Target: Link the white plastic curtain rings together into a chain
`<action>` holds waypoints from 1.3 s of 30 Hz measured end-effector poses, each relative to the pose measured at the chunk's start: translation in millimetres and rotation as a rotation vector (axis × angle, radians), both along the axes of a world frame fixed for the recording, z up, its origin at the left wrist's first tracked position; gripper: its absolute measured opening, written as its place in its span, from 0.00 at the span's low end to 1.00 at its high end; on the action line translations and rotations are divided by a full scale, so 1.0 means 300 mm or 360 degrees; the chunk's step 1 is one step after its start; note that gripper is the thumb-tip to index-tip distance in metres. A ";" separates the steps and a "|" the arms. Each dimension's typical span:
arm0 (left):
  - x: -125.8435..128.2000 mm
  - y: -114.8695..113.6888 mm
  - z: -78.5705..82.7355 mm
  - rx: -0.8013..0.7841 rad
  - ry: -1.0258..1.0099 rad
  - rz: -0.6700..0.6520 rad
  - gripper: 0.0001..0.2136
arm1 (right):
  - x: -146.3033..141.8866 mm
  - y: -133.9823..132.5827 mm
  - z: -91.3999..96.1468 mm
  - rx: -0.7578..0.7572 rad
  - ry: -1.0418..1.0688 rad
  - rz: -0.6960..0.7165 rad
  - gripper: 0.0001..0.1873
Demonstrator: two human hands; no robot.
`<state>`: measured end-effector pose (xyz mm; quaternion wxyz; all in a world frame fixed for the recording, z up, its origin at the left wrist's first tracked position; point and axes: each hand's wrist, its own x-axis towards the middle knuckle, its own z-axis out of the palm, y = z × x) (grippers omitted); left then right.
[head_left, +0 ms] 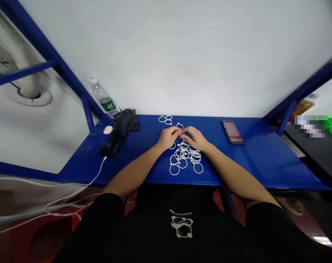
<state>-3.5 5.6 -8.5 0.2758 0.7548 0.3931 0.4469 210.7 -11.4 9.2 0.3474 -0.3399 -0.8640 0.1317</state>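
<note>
Over the blue desk, my left hand (168,136) and my right hand (195,138) meet with fingertips pinched together. Between them is a white ring (179,126) with a small knob, like a curtain ring; its loop shows just beyond my fingers. Which hand bears more of it is hard to see. Below my hands, toward me, lies a loose pile of similar white rings (174,169), several overlapping. My right hand partly covers the pile's upper edge. A small group of white rings (168,122) rests farther back, near the wall.
On the left of the blue desk (144,160) stand a plastic bottle (108,104), a crumpled black bag (127,120), a black phone (114,141) with a white cable (99,171), and a white case (108,129). A blurred-out phone (232,132) lies right. Blue frame bars flank the desk.
</note>
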 end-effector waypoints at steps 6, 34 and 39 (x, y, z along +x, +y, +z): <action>-0.013 -0.008 0.018 0.0092 0.0125 0.0029 0.07 | -0.004 0.001 -0.011 -0.0012 0.0044 0.0040 0.17; -0.001 -0.035 0.048 -0.0067 0.0661 -0.0283 0.09 | 0.020 0.083 -0.064 -0.0175 -0.0510 -0.0225 0.23; -0.008 -0.017 0.030 0.0005 0.0621 -0.0218 0.07 | 0.022 0.069 -0.049 -0.0079 -0.0379 -0.0250 0.18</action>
